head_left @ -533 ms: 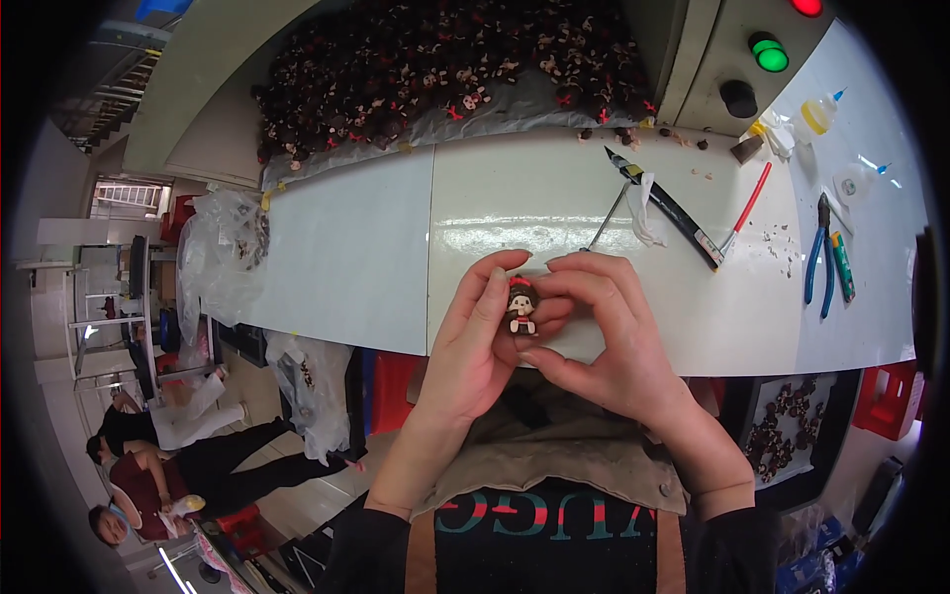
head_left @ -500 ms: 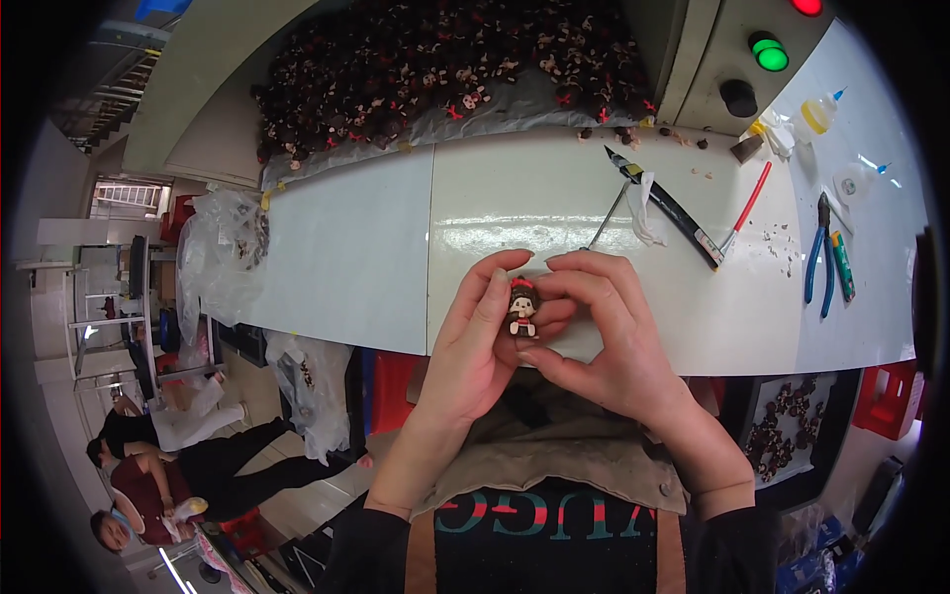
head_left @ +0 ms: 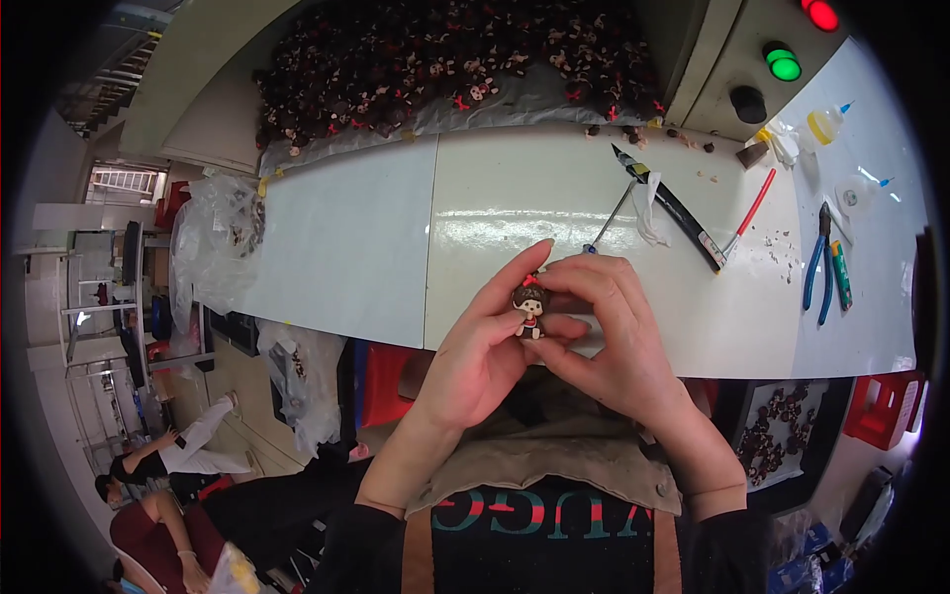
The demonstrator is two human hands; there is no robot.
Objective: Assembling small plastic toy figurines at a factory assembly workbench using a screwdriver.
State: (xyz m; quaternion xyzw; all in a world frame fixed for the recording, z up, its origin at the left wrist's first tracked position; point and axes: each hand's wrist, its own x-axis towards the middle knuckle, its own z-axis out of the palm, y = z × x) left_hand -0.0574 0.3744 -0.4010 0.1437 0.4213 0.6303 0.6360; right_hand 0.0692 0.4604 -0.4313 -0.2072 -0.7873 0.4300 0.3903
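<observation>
A small figurine (head_left: 532,309) with brown hair, a pale face and a red bow is held upright between my hands, just above the table's near edge. My left hand (head_left: 480,361) has its thumb against the figurine's front, the forefinger stretched up beside it. With curled fingers, my right hand (head_left: 618,332) touches the figurine at its head and near its feet. The back of the figurine is hidden. Beyond my right hand lies a screwdriver (head_left: 611,220), its handle partly covered by my fingers.
A heap of similar brown figurines (head_left: 445,69) lies on grey sheeting at the back. To the right are a black-handled knife (head_left: 683,218), a red-handled tool (head_left: 754,213), blue pliers (head_left: 818,262) and dropper bottles (head_left: 826,124). Plastic bags (head_left: 218,243) hang at the left, with people beyond.
My left thumb has moved down from the figurine's side onto its front, and the left forefinger has straightened. At the left, people have shifted position.
</observation>
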